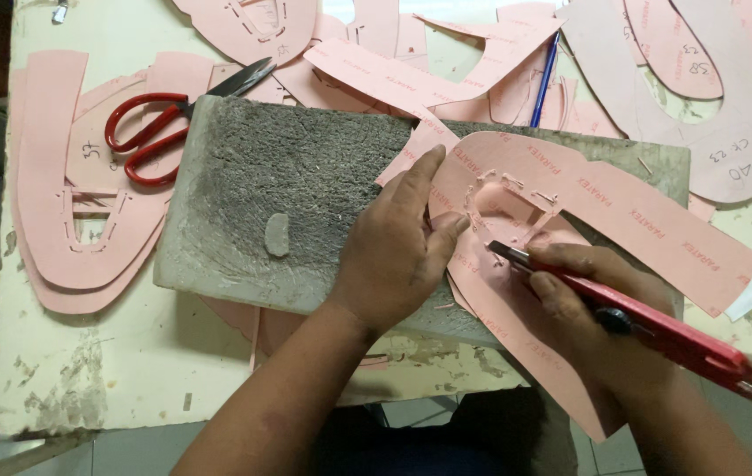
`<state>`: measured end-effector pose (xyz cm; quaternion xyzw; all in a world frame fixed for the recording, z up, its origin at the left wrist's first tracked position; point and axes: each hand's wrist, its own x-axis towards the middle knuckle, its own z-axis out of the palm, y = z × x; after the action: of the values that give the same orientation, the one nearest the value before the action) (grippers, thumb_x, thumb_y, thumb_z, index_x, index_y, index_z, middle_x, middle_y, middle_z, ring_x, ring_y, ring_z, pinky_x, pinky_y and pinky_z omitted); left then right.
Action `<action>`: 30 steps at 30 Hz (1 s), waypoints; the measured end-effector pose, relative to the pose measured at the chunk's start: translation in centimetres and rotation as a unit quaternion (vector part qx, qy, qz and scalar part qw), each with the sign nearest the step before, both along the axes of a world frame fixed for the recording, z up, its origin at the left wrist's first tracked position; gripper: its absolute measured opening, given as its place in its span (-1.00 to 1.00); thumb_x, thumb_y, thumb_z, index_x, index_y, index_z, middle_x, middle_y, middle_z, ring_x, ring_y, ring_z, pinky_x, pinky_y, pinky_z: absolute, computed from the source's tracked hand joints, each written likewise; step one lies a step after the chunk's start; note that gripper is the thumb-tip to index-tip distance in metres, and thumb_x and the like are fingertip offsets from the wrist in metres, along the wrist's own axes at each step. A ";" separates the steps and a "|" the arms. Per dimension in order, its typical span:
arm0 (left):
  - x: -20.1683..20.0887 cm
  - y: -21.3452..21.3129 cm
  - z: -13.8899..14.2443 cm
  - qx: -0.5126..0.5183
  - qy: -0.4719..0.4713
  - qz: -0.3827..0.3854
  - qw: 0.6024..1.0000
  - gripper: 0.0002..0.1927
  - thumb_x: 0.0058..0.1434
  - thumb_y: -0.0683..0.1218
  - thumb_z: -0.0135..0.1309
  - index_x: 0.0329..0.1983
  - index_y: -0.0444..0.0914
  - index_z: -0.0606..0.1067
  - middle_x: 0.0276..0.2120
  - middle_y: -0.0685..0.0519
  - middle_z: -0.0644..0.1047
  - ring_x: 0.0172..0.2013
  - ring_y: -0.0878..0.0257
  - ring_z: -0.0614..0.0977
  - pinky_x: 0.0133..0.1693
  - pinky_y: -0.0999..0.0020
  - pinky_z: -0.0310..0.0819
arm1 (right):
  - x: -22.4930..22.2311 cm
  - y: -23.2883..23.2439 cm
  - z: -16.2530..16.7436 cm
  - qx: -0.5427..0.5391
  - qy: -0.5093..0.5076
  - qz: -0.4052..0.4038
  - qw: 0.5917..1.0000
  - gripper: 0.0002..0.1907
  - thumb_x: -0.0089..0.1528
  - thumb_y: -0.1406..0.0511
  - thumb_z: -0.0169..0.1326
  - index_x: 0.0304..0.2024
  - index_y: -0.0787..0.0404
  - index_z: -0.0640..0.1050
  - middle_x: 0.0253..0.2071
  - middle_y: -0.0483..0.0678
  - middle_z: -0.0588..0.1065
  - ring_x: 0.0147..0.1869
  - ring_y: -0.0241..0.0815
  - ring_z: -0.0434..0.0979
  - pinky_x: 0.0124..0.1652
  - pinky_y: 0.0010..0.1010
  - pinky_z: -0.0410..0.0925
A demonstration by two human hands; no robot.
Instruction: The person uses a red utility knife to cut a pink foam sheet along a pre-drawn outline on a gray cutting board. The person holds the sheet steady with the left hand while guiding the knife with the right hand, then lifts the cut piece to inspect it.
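Note:
A pink U-shaped card pattern (622,211) lies on a scarred grey cutting board (279,176). My left hand (398,247) presses flat on the pattern's left side, fingers spread. My right hand (592,304) grips a red utility knife (658,330), its blade tip touching the pink card near my left thumb. Small cut slits show in the card just above the blade.
Red-handled scissors (151,132) lie at the board's left corner on more pink patterns (67,176). Several other pink card shapes (702,79) and a blue pen (545,79) cover the back of the worn white table (85,370). The table's front edge is close.

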<state>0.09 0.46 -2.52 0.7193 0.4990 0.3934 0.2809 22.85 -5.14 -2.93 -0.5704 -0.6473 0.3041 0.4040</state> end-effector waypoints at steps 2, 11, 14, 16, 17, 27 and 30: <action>0.0 0.0 0.0 0.003 -0.004 0.003 1.000 -0.38 0.30 -0.08 0.11 0.38 -0.38 0.25 0.02 -0.23 0.55 -0.10 -0.07 0.65 -0.05 0.09 0.54 | 0.0 0.0 0.0 -0.013 0.016 0.003 1.000 -0.72 0.26 0.39 0.17 0.02 0.34 0.59 -0.13 0.02 0.64 -0.07 -0.31 0.62 -0.03 -0.51 0.47; 0.2 0.1 0.0 -0.007 0.011 0.015 1.000 -0.40 0.28 -0.07 0.13 0.34 -0.37 0.28 0.03 -0.26 0.54 -0.08 -0.13 0.65 -0.05 0.03 0.53 | -0.4 0.1 0.3 -0.031 0.008 0.006 0.999 -0.74 0.24 0.40 0.17 -0.02 0.33 0.61 -0.17 -0.01 0.65 -0.09 -0.31 0.64 -0.07 -0.51 0.48; 0.2 0.2 0.0 -0.035 0.014 0.012 0.999 -0.39 0.29 -0.06 0.11 0.34 -0.36 0.26 0.02 -0.26 0.54 -0.10 -0.11 0.66 -0.07 0.05 0.54 | -0.4 0.3 0.2 -0.016 0.001 0.013 1.000 -0.76 0.25 0.40 0.18 -0.02 0.33 0.61 -0.19 0.00 0.64 -0.13 -0.31 0.64 -0.11 -0.53 0.51; 0.2 0.2 -0.1 -0.035 0.016 0.010 0.999 -0.39 0.30 -0.05 0.11 0.35 -0.36 0.25 0.01 -0.26 0.55 -0.10 -0.11 0.66 -0.07 0.04 0.54 | -0.5 0.4 0.2 -0.016 -0.006 0.016 1.000 -0.77 0.25 0.41 0.18 -0.03 0.32 0.61 -0.19 -0.01 0.64 -0.14 -0.32 0.65 -0.13 -0.54 0.51; 0.2 0.3 0.0 -0.023 0.016 0.009 1.000 -0.39 0.30 -0.05 0.11 0.35 -0.37 0.25 0.00 -0.27 0.56 -0.10 -0.13 0.66 -0.07 0.03 0.53 | -0.5 0.4 0.3 -0.027 -0.008 0.018 0.999 -0.77 0.24 0.41 0.18 -0.04 0.32 0.61 -0.19 -0.01 0.65 -0.14 -0.32 0.65 -0.13 -0.53 0.51; 0.5 0.5 0.6 -0.073 -0.004 0.035 0.997 -0.53 0.28 -0.06 0.05 0.24 -0.27 0.34 -0.36 -0.11 0.63 -0.31 -0.04 0.71 -0.21 0.04 0.54 | -0.4 0.6 0.5 0.005 -0.061 0.033 0.998 -0.77 0.18 0.41 0.19 -0.10 0.28 0.63 -0.24 -0.01 0.66 -0.21 -0.30 0.68 -0.17 -0.48 0.52; 0.8 0.5 0.8 -0.101 0.012 0.051 0.993 -0.56 0.30 -0.08 0.01 0.24 -0.24 0.34 -0.36 -0.08 0.61 -0.36 0.03 0.69 -0.25 0.10 0.55 | -0.1 0.9 0.1 0.124 -0.057 0.098 0.986 -0.79 0.22 0.39 0.18 -0.08 0.27 0.57 -0.16 -0.02 0.62 -0.08 -0.32 0.68 -0.08 -0.52 0.51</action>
<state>0.92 0.99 -1.68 0.6657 0.5755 0.3455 0.3259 22.76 -4.23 -2.79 -0.4658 -0.7548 0.2269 0.4022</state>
